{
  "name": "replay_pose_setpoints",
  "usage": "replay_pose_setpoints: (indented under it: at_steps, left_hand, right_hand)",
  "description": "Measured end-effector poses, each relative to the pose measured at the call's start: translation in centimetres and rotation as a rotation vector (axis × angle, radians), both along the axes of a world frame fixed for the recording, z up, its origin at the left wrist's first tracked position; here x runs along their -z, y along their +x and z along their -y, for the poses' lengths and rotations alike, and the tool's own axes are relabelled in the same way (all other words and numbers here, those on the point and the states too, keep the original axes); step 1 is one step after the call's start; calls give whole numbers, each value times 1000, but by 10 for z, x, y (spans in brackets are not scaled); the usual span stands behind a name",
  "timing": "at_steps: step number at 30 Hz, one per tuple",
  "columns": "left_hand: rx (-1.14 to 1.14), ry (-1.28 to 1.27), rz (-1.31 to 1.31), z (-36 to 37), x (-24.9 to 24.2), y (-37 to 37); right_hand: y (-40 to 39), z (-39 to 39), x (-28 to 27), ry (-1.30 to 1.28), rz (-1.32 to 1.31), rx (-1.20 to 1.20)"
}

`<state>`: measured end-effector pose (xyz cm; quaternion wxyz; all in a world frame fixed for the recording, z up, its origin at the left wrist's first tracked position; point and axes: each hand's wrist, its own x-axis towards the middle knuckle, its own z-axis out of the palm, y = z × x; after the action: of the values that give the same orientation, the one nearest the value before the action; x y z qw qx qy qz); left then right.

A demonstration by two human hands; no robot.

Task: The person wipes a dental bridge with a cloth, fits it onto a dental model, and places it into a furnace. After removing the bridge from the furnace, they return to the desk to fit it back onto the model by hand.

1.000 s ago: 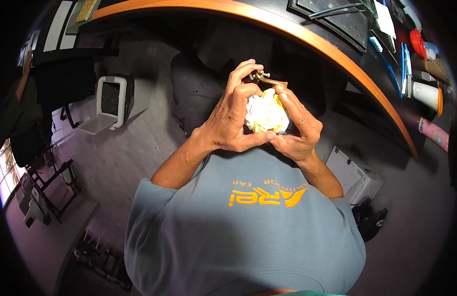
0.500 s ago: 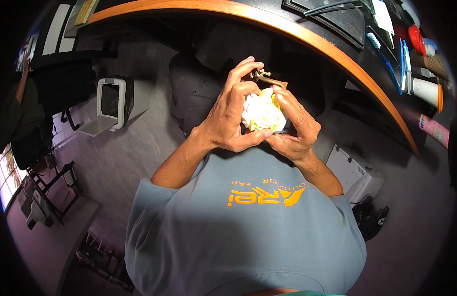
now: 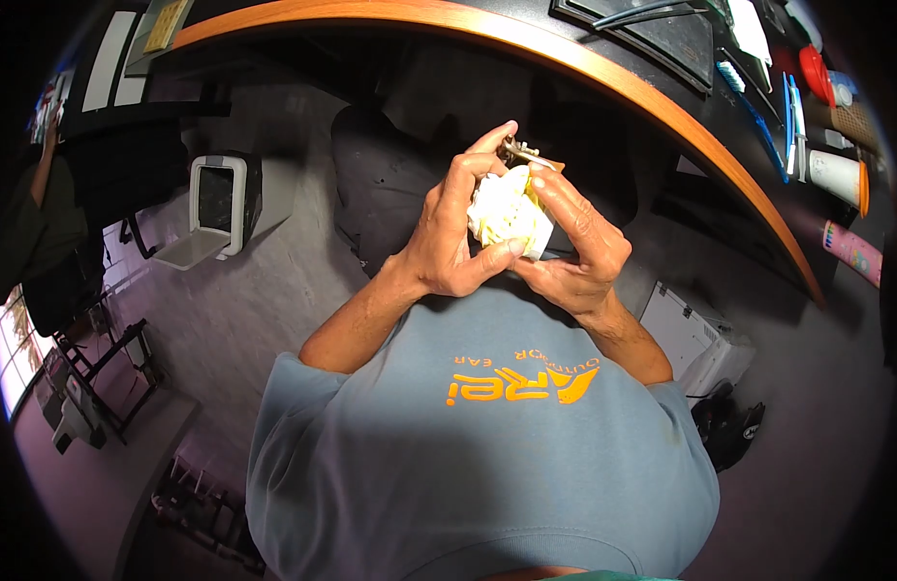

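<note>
A lumpy white piece with yellow patches [image 3: 507, 208] sits between my two hands, so brightly lit that its fine detail is washed out. At its far end a brass-coloured metal fitting with small knobs [image 3: 526, 153] sticks out. My left hand [image 3: 453, 228] curls round the left side, with the thumb pressed on the near face and fingers at the far end by the metal. On the right side, my right hand [image 3: 589, 247] grips with its index finger bent over the top edge. A flat pale side shows near the right fingers. Palms hide the underside.
A black desk with a wooden edge [image 3: 603, 68] curves ahead. On it lie a blue toothbrush [image 3: 754, 116], a white cup with an orange rim [image 3: 836, 182] and a pink cylinder [image 3: 852, 254]. A grey-white bin [image 3: 221, 208] stands left; another person's arm [image 3: 47, 160] shows far left.
The held piece has tilted and shifted slightly left, showing more of its flat pale right side. My left fingers have shifted along its far end; the right hand is nearly still.
</note>
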<state>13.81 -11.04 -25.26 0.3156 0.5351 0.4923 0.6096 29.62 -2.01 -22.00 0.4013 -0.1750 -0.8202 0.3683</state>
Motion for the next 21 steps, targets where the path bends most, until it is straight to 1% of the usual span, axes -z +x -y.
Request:
replay_pose_setpoints:
  at_steps: [3, 7, 9, 15, 21]
  left_hand:
    - [-8, -56, 99, 4, -2, 5]
    - [-65, -70, 126, 6, -1, 11]
    - [-77, -76, 97, 8, -2, 10]
    - [-118, 34, -20, 5, -3, 9]
    - [-141, 69, -87, 4, -5, 7]
  right_hand:
    - [0, 0, 5, 8, 15, 1]
    - [1, 2, 4, 36, 53, -17]
    - [2, 2, 4, 44, 50, -37]
    - [-1, 3, 5, 78, 14, -38]
    - [-2, 1, 5, 90, 1, -63]
